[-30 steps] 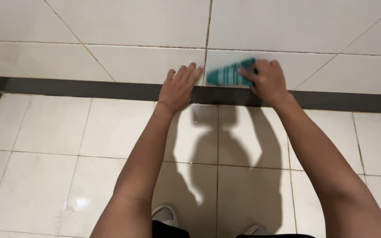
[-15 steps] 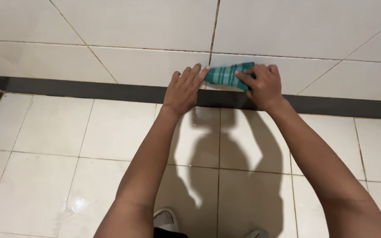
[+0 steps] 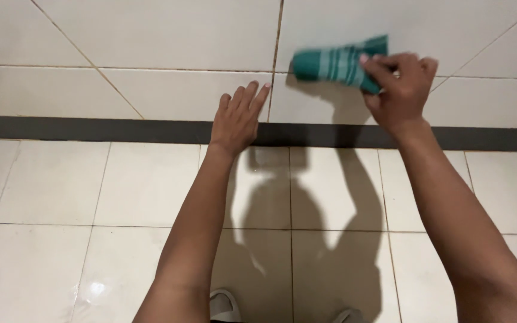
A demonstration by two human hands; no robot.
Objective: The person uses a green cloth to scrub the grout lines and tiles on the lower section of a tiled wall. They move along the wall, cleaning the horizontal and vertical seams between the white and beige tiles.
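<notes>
While left hand (image 3: 239, 119) braces, right hand (image 3: 399, 84) grips cloth (image 3: 336, 63).

Green cloth (image 3: 337, 63) with pale stripes; cream tiles (image 3: 151, 36); dark grey band (image 3: 91, 129).

Cloth (image 3: 336, 63) | green with pale stripes, bunched into a roll | lying sideways, pressed to the white wall tile | gripped at its right end, above the dark baseboard strip

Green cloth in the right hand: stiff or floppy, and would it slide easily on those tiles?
Likely floppy: the green cloth bunches in the right hand. Probably light, since fingertips alone hold it. It should slide easily, as the wall tiles look glossy.
</notes>
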